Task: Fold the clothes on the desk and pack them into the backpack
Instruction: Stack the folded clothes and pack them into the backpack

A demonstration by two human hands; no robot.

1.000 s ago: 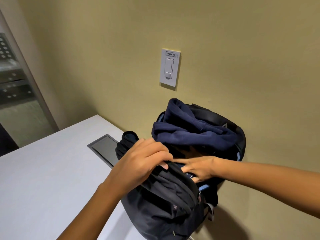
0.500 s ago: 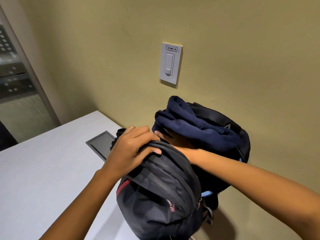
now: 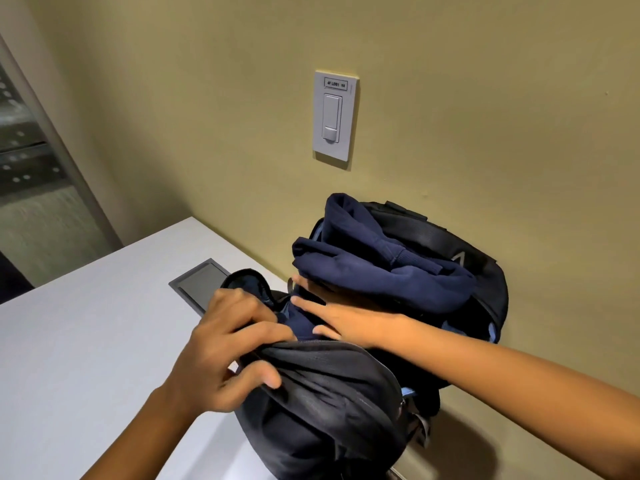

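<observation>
A dark grey backpack [image 3: 332, 400] stands on the white desk [image 3: 86, 348] against the wall, its main compartment open at the top. A folded navy garment [image 3: 377, 271] bulges out of the opening, and more navy cloth shows inside it. My left hand [image 3: 225, 351] grips the backpack's front flap at the rim of the opening. Flat and with fingers spread, my right hand [image 3: 349, 320] presses against the navy cloth just under the bulging fold, inside the opening.
A grey cable hatch [image 3: 201, 284] is set flush in the desk, left of the backpack. On the yellow wall above is a white light switch [image 3: 334, 116]. A glass panel with a metal frame [image 3: 45, 174] stands at the left.
My left hand has pulled the front flap down and toward me, widening the opening. My right hand has slid from under the garment to lie flat at the opening, fingers spread.
</observation>
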